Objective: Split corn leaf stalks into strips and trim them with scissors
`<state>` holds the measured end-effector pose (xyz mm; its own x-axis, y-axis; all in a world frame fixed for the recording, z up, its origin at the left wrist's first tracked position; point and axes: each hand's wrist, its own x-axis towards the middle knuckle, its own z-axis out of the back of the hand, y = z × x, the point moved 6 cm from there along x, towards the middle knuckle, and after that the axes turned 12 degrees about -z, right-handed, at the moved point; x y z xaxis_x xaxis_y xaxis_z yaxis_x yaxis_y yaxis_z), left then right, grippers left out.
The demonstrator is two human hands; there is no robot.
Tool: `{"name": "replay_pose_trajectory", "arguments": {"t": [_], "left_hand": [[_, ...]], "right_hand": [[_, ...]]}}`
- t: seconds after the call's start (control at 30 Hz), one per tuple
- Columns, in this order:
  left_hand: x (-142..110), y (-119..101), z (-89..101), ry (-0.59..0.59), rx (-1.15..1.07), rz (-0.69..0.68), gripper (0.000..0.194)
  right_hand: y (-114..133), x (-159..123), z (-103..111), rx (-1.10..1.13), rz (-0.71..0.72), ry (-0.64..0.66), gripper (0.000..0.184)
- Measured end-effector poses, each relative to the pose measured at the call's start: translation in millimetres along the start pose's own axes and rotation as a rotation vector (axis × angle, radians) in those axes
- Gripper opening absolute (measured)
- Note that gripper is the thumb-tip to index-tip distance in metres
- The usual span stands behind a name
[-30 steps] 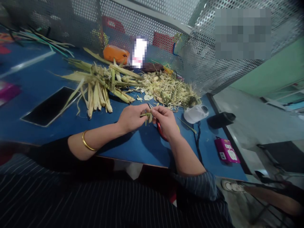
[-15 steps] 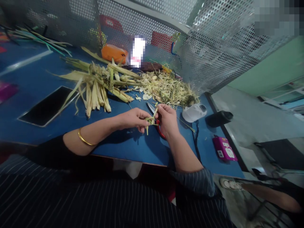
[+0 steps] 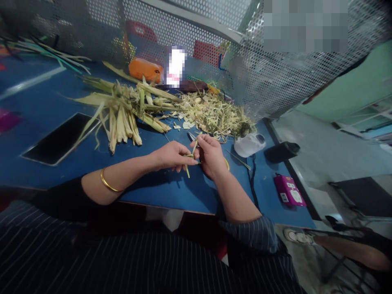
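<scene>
My left hand (image 3: 171,156) pinches a small piece of pale green leaf strip (image 3: 189,157) just above the blue table (image 3: 171,188). My right hand (image 3: 211,155) is closed on the same strip from the other side; a scissors blade (image 3: 192,136) sticks out past its fingers, and the handle is hidden. Both hands meet near the table's front middle. A gold bangle (image 3: 107,183) sits on my left wrist.
Long dried leaf stalks (image 3: 122,118) and a heap of cut scraps (image 3: 214,114) lie behind the hands. A dark tablet (image 3: 58,141) lies left. A white container (image 3: 249,145), a black cylinder (image 3: 281,152) and a pink box (image 3: 289,191) sit right. Perforated metal screens (image 3: 275,73) close the back.
My hands stayed together near the same spot, turning the leaf strip. The red scissors handle seen under my right hand earlier is now hidden. The strip's tail now hangs lower.
</scene>
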<state>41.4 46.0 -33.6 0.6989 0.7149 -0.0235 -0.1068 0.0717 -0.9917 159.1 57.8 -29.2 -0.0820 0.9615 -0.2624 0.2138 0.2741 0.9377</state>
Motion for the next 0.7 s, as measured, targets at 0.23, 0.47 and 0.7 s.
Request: {"name": "replay_pose_trajectory", "arguments": {"t": [0.23,0.47,0.7], "left_hand": [[0.1,-1.2,-3.6,-0.002,0.058,-0.034,0.024],[-1.6,-0.5,-2.7,-0.032,-0.057,-0.001,0.026],[-1.8,1.2,2.0,-0.113,-0.14,0.022,0.03]], "right_hand": [[1.2,1.7,6.0,0.052,0.082,-0.073,0.023],[8.1,-2.1,3.2,-0.006,0.112,-0.04,0.023],[25.2,-9.3,7.4,-0.161,0.289,-0.121,0.012]]}}
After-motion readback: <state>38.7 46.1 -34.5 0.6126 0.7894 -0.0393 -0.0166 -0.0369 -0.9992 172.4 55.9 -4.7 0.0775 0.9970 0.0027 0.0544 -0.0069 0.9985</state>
